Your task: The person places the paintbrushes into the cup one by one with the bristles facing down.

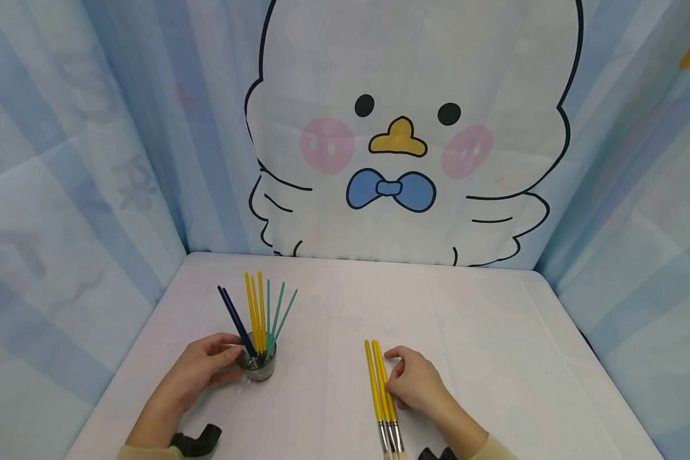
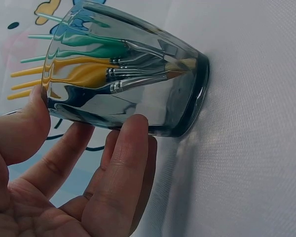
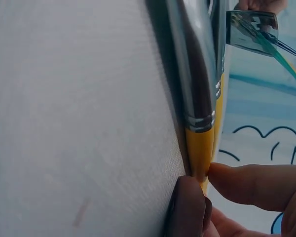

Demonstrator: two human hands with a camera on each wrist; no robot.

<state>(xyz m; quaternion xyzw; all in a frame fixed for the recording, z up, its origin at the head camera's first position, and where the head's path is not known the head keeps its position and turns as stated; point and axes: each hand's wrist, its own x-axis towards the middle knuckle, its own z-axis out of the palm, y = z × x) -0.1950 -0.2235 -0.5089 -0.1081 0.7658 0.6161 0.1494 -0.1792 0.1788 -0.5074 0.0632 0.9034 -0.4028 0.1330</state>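
A clear glass (image 1: 259, 367) stands upright at the left of the white table, with dark blue, yellow and green paintbrushes leaning in it, bristles down. My left hand (image 1: 207, 367) is at the glass's left side; in the left wrist view its thumb (image 2: 27, 126) touches near the rim and the fingers rest along the side without wrapping round. Three yellow paintbrushes (image 1: 377, 383) lie side by side, bristle ends towards me. My right hand (image 1: 416, 383) pinches the rightmost one by its yellow handle (image 3: 200, 150), between thumb and finger, down at the cloth.
The white cloth-covered table (image 1: 494, 338) extends to a back panel printed with a duck in a blue bow tie (image 1: 390, 188). Blue striped curtains (image 1: 57, 191) stand at both sides. Black wrist pieces (image 1: 198, 441) show at both wrists.
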